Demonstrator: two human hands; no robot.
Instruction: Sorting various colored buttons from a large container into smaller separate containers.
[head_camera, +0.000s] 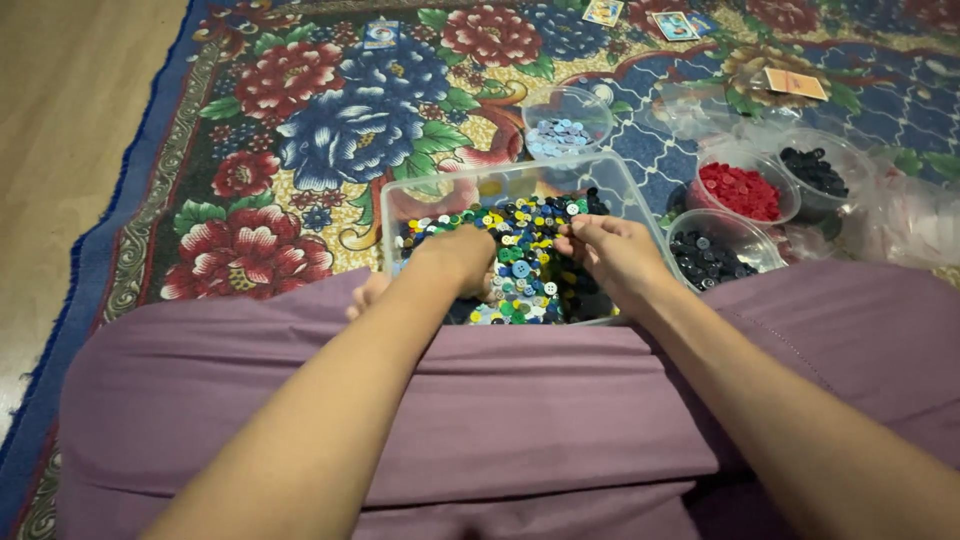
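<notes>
The clear plastic tub (400, 215) sits between the person's knees on the flowered rug (300, 120), within easy reach of both arms. The left hand (455, 258) digs curled into the mixed buttons (525, 255); the right hand (612, 250) pinches among them, though what it grips cannot be told. Small bowls beside it hold sorted colours: red buttons (740, 190), black buttons (812, 168), pale blue buttons (560, 135).

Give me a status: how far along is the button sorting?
Done: small tubs already hold sorted light blue buttons, red buttons, black buttons and dark grey buttons. In hand: left hand and right hand are both in the clear bin. Left: the bin's mixed buttons remain a thick pile, so much is unsorted.
</notes>
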